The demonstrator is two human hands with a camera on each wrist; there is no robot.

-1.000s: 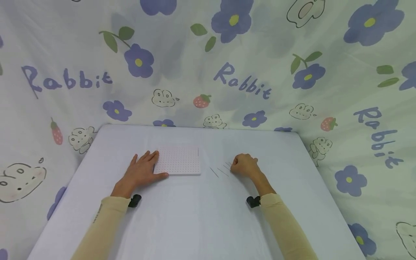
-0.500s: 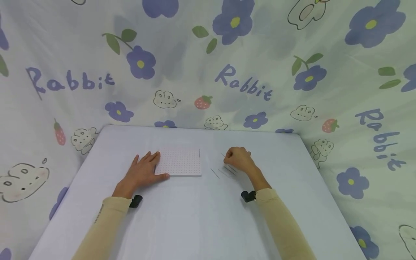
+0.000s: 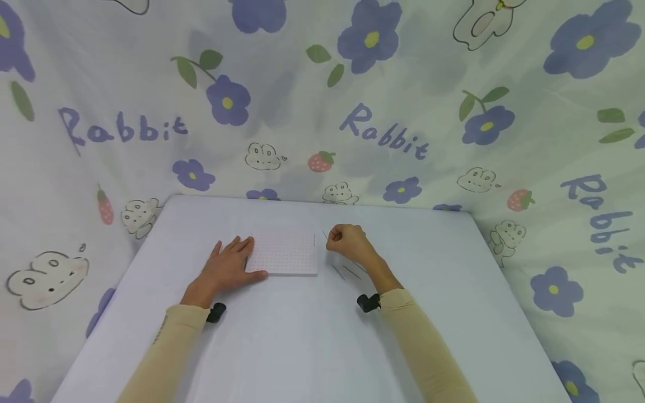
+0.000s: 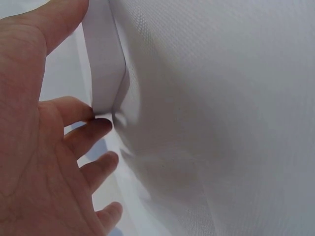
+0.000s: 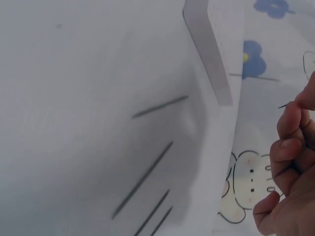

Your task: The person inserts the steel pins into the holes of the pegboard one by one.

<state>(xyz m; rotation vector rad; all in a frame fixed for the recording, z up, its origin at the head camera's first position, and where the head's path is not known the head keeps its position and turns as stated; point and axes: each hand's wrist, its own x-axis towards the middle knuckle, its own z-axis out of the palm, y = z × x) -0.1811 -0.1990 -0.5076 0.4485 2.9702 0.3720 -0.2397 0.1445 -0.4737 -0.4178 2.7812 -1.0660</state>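
A white board (image 3: 282, 254) with a grid of small holes lies on the table. My left hand (image 3: 229, 268) rests against its left side, thumb along the near edge and fingers spread. In the left wrist view, my thumb and forefinger touch the board's corner (image 4: 104, 64). Right of the board, my right hand (image 3: 350, 243) pinches a thin dark rod (image 3: 325, 234); only its short tip shows in the right wrist view. Another thin rod (image 5: 253, 77) stands up from the board near its right edge. Several loose rods (image 5: 142, 180) lie on the table below my right hand.
A white cloth covers the table (image 3: 302, 336), whose far edge meets a hanging sheet (image 3: 282, 112) printed with flowers and rabbits. A small black camera sits at each wrist, the right one (image 3: 368, 303) low over the table.
My right hand has lifted from the loose rods with one pinched and moved left to near the board's right edge. My left hand keeps its place on the board. The head view has shifted slightly.
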